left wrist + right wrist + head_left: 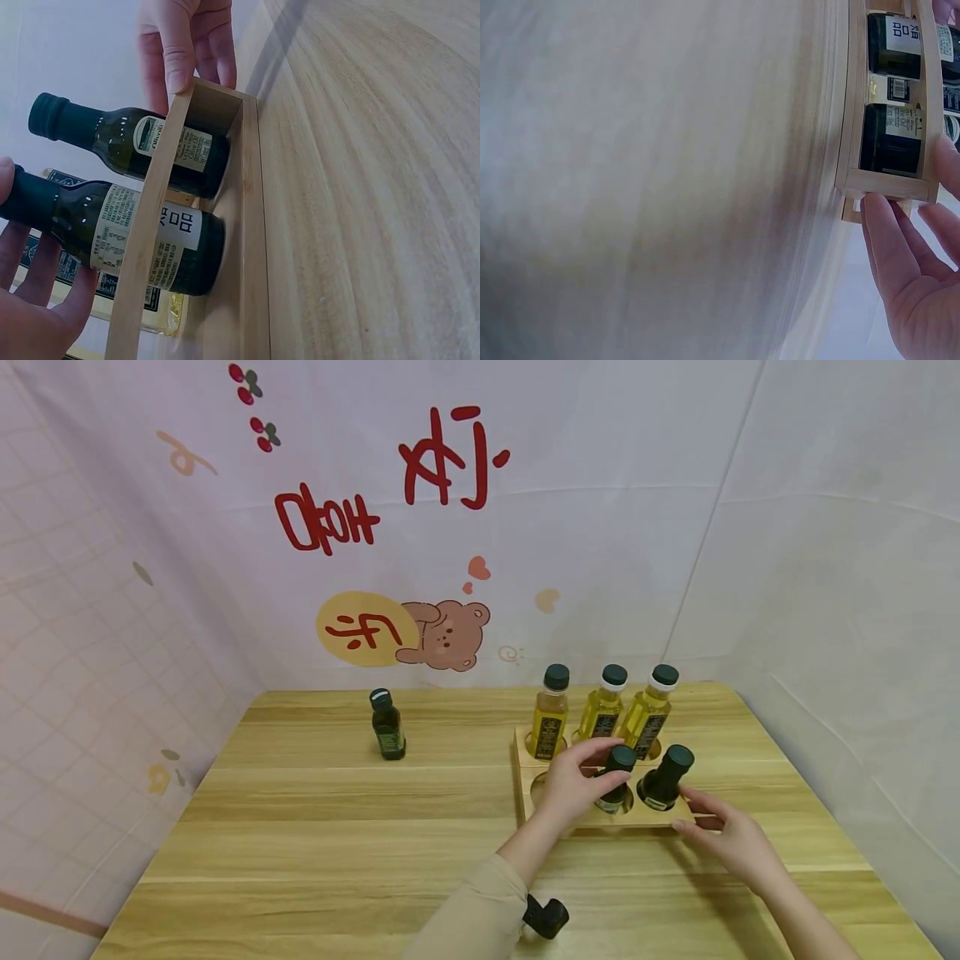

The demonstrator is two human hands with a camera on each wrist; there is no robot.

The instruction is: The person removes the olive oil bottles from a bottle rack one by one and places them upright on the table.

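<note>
My left hand (567, 787) holds a dark green oil bottle (621, 758) by its neck and cap. This bottle stands in the middle front hole of a wooden bottle rack (600, 820); in the left wrist view its base (199, 259) is inside the rack. At the rack's right end, my right hand (733, 842) grips the corner, thumb at the front and fingers against the end panel. Beside that hand, a second dark bottle (677, 764) sits in the right front hole. The left front hole is partly behind my left hand.
Three clear bottles of yellow oil with green caps, one at the left (551, 722), stand in the rack's raised back row. Another dark green bottle (388, 728) stands apart on the wooden table (315, 843), far left. A printed cloth (600, 527) hangs behind the table.
</note>
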